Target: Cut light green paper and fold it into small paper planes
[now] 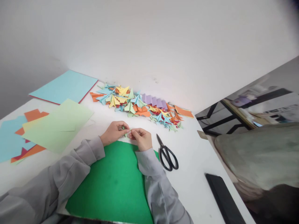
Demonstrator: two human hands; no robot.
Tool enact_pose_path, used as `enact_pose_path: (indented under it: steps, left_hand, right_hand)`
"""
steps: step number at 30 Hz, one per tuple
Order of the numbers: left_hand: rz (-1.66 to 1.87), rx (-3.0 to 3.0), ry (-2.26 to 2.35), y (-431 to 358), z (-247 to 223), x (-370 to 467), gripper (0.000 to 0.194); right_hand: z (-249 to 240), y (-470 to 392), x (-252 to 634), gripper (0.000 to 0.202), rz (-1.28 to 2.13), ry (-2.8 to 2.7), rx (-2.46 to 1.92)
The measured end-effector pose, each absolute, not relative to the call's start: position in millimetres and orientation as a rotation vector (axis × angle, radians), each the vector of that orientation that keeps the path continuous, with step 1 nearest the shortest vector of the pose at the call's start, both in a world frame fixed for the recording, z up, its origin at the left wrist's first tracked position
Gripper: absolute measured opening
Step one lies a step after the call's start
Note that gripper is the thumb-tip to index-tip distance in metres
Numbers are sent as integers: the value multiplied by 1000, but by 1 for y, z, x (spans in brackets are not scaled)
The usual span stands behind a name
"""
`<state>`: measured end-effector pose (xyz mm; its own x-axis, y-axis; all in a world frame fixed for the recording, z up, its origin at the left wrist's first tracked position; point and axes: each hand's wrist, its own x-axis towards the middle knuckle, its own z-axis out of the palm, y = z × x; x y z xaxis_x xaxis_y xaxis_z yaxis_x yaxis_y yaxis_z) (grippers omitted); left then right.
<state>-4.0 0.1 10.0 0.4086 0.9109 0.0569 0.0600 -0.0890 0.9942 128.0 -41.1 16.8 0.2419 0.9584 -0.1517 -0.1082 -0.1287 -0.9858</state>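
Observation:
My left hand [116, 132] and my right hand [141, 138] meet above the far edge of a green sheet [114, 183]. Both pinch a small piece of light green paper [125, 135], mostly covered by the fingers, so its folded shape is hard to make out. Just right of my right hand lie black-handled scissors [167, 154], blades pointing away from me. Beyond the hands, along the wall, spreads a pile of small folded paper planes [129, 107] in yellow, blue, green, orange and red.
A purple pleated paper [154, 101] stands in the pile, with orange paper [184, 111] at its right end. To the left are a light green sheet [56, 124], coloured scraps [11, 133] and a blue sheet stack [65, 85]. A black flat object [223, 197] lies near the right edge.

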Motion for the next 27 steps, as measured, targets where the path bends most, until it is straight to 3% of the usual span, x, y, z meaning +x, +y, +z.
enact_pose_path:
  steps: [18,27]
  left_hand:
    - [927,1514,891,0,8,-4,14]
    - [950,1490,822,-1,12,-5,17]
  right_hand:
    - [14,-45,126,15,910,-1090,-1416]
    - [5,-45,131,16,495,-1405,-1497]
